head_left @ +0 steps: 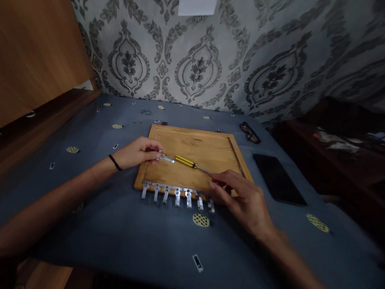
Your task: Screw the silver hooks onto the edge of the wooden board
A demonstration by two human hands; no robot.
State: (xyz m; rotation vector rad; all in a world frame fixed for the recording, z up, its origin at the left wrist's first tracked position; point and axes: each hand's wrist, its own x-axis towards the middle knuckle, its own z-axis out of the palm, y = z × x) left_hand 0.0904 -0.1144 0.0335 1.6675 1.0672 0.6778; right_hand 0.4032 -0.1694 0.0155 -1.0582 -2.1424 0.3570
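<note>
Over the left part of a framed wooden board (pixel 192 144), my left hand (pixel 146 152) pinches a small shiny metal clip (pixel 167 158). My right hand (pixel 238 194) is closed on the metal shaft of a screwdriver (pixel 186 161), whose yellow and black handle points left toward the clip. A gap separates handle and clip. Along the board's near edge runs a row of several similar metal clips (pixel 177 196), sticking out toward me. The right end of the row lies close to my right hand.
Right of the board, a black phone (pixel 278 177) lies on the blue patterned cloth (pixel 103 217). Dark-framed glasses (pixel 250 133) rest behind it. Small metal bits (pixel 145 112) lie at the back left. Patterned wallpaper (pixel 200 68) rises behind; a wooden panel (pixel 35 43) stands left.
</note>
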